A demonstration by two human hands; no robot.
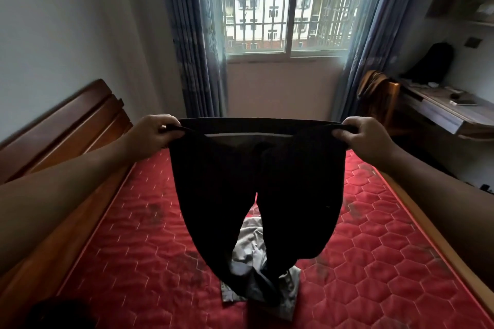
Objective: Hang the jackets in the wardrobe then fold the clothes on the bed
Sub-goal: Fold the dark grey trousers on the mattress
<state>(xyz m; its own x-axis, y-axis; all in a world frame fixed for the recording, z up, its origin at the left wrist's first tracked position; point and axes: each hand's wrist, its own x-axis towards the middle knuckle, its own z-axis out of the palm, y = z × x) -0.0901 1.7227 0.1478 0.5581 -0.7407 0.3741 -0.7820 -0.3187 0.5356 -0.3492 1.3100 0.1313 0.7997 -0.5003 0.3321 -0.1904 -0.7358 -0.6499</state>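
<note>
Both hands, the left hand (149, 134) and the right hand (363, 139), are pinching the waistband of the black trousers (256, 184) in curled fingers, stretching them taut above the bed (387, 262), probably squaring them for folding.

Home bedroom: bed (401, 262) with red quilted mattress, wooden headboard (61, 125) at 9 o'clock, curtained barred window (286, 5) at 12, counter (441, 112) at 3.

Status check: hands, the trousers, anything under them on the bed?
Left hand and right hand: each has a grip on the waistband. Black trousers held up, legs hanging to the red mattress. Crumpled grey garment lies beneath the legs.
</note>
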